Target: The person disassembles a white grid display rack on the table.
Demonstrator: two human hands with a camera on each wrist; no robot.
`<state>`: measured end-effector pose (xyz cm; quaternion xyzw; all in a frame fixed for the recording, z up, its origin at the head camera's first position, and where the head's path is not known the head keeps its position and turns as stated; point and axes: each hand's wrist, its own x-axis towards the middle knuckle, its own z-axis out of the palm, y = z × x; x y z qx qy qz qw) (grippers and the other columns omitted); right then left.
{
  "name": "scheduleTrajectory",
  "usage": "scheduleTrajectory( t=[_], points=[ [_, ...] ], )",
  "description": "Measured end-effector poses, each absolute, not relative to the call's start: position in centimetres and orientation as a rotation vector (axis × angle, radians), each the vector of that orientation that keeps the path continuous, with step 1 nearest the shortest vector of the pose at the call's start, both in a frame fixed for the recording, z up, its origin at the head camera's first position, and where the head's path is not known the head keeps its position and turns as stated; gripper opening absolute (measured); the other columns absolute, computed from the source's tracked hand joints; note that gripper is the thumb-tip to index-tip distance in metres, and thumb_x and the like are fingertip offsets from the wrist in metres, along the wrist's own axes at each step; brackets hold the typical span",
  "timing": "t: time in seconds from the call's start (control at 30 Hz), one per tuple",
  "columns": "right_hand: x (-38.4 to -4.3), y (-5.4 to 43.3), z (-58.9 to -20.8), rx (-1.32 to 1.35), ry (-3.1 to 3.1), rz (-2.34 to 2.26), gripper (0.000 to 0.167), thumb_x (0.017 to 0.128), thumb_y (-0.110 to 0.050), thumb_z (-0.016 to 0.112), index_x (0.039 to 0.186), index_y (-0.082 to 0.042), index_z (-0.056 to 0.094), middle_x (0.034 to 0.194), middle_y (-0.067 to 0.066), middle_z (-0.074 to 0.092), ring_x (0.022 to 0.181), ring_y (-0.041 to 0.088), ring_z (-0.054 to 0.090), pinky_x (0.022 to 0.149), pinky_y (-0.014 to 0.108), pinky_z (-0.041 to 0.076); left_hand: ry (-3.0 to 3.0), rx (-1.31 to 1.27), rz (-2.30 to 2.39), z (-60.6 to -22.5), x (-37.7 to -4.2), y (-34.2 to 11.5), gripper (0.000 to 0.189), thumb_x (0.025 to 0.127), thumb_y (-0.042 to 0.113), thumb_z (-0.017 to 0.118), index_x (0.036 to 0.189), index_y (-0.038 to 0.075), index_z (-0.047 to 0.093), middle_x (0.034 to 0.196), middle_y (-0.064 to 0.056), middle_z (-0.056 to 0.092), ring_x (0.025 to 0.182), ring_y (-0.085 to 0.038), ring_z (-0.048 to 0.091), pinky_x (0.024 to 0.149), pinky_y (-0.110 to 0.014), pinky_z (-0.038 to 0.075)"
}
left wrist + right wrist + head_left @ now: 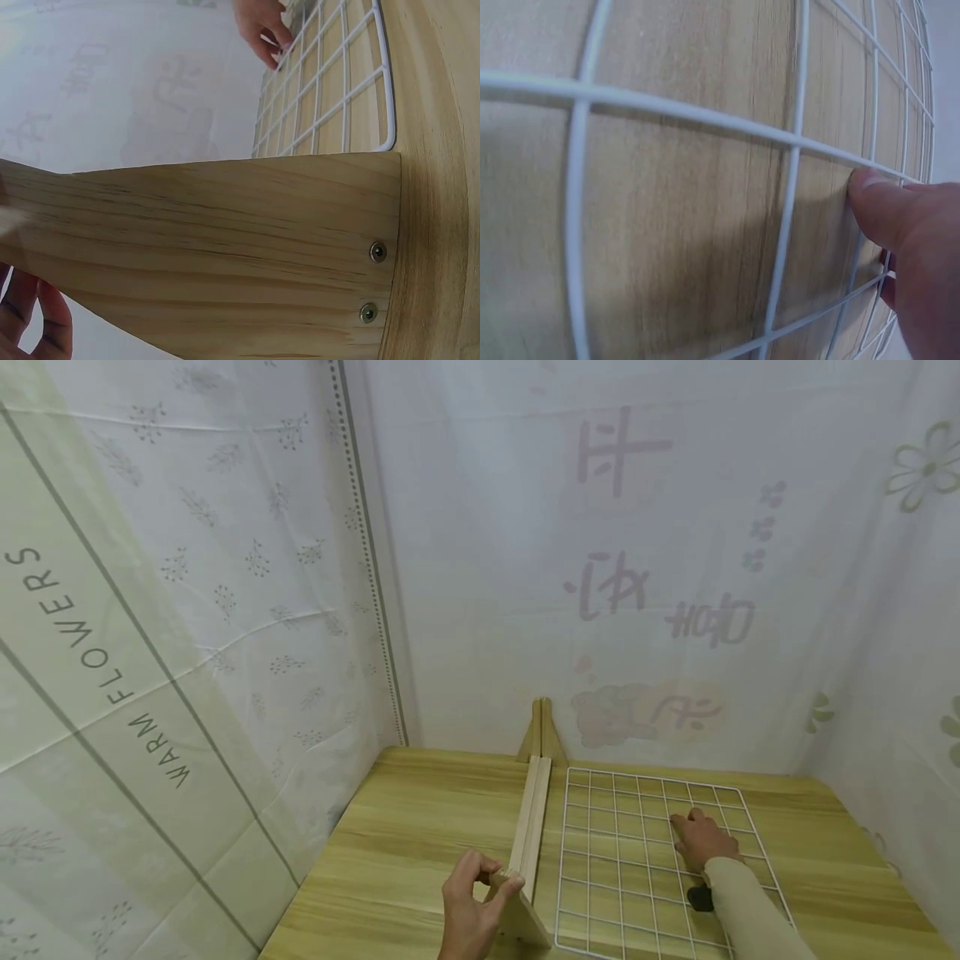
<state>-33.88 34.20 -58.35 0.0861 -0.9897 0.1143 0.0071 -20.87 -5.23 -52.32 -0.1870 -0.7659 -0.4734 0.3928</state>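
My left hand (472, 906) pinches the top of the near upright board (521, 922) of a wooden stand between thumb and fingers. In the left wrist view this board (225, 232) narrows toward the hand, and two screws (378, 251) show near its base. A long wooden beam (534, 827) runs back from it to a matching far upright (543, 735). Right of the stand, a white wire grid (562, 856) lies on the table. My right hand (705, 841) grips wires of the grid; thumb (874, 191) and fingers meet at them, though the fingertips are partly hidden.
The wood-grain table (405, 827) carries both things. Printed fabric sheets (480, 568) hang behind it and at both sides, close to its edges. A black band (701, 898) sits at the right wrist, over the grid.
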Motion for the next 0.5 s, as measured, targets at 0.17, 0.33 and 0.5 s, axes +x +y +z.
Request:
scheduleTrajectory(
  t=[0.17,0.33,0.5],
  points=[
    [-33.7,34.4,-58.3,0.221,-3.079,0.354,0.044,0.089,-0.012,0.072,0.130,-0.002,0.060,0.114,0.025,0.059,0.095,0.042,0.062,0.062,0.055,0.054,-1.956,-0.472,-1.221,-52.1,-20.9,-4.8,0.035,0.069,0.009,0.089,0.086,0.013,0.059,0.085,0.007,0.062,0.074,-0.007,0.059,0.065,-0.021,0.052],
    [-33.9,34.1,-58.7,0.243,-3.032,0.317,0.044,0.087,-0.010,0.074,0.127,0.001,0.062,0.115,0.028,0.062,0.096,0.046,0.064,0.068,0.058,0.056,-1.958,-0.483,-1.225,-52.3,-21.1,-5.0,0.033,0.071,0.010,0.088,0.087,0.014,0.059,0.086,0.006,0.064,0.077,-0.006,0.061,0.066,-0.021,0.052],
    [-34.0,33.5,-58.2,0.263,-3.047,0.333,0.045,0.088,-0.008,0.072,0.130,0.002,0.059,0.124,0.033,0.060,0.106,0.051,0.062,0.077,0.062,0.055,-1.984,-0.485,-1.467,-52.4,-20.9,-6.5,0.011,0.094,0.000,0.065,0.095,0.011,0.069,0.090,-0.006,0.073,0.082,-0.006,0.065,0.070,-0.025,0.055]
  ],
)
